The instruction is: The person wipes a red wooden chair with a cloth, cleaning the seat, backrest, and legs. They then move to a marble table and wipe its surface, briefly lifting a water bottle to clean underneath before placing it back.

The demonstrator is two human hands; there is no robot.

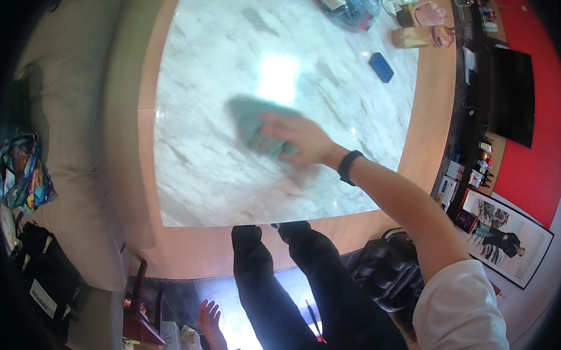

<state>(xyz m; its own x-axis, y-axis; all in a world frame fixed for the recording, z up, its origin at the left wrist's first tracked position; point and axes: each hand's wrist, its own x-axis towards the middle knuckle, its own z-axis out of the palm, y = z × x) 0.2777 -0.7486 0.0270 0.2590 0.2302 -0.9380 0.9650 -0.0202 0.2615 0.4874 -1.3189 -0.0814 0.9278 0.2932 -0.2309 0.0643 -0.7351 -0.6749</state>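
Note:
My right hand (pixel 296 136), blurred and wearing a black wristband (pixel 349 167), lies over a grey-green cloth (pixel 250 122) on the white marble-patterned tabletop (pixel 196 171). Its fingers spread across the cloth, which bunches under the palm and sticks out beyond the fingertips. Low in the picture my left hand (pixel 210 318) hangs beside my leg, away from the table. Nothing is in it, and its slightly bent fingers are apart.
A dark blue box-like object (pixel 381 67), a drink bottle (pixel 420 36), a pink container (pixel 428 15) and a blue plastic bag (pixel 351 7) stand or lie at the far right of the tabletop. A sofa (pixel 74 166) runs along the left; a black massager-like item (pixel 389 269) is at right.

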